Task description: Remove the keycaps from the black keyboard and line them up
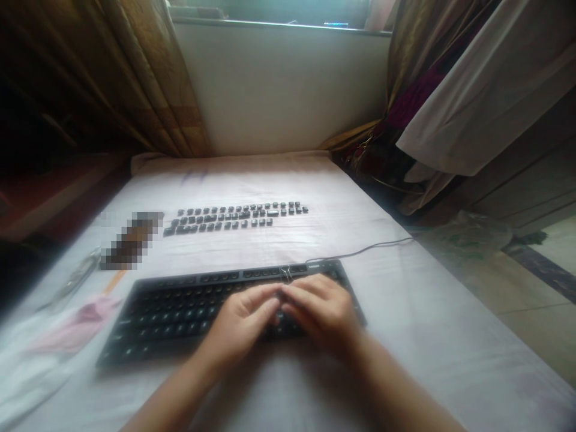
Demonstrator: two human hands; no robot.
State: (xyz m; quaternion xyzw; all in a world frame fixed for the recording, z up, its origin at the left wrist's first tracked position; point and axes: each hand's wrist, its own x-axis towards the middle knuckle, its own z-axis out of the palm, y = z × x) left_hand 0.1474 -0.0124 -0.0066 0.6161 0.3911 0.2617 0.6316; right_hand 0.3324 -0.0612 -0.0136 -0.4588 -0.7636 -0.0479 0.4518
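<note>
A black keyboard [166,324] lies tilted on a white cloth-covered surface [315,384]; many of its upper rows show no keycaps. My left hand [245,315] and my right hand [324,306] meet over its right part, fingertips pinched together around something small and dark that I cannot make out. A thin wire tool [286,273] shows just beyond the fingertips, at the keyboard's top edge. Loose black keycaps [225,217] are laid out in three rows behind the keyboard.
At the left are a pixelated dark object [135,240], a pink cloth [76,324] and a clear plastic item [81,273]. The keyboard's cable [373,245] runs off the right edge. Curtains [148,72] hang behind, and a plastic bag [472,234] lies on the floor.
</note>
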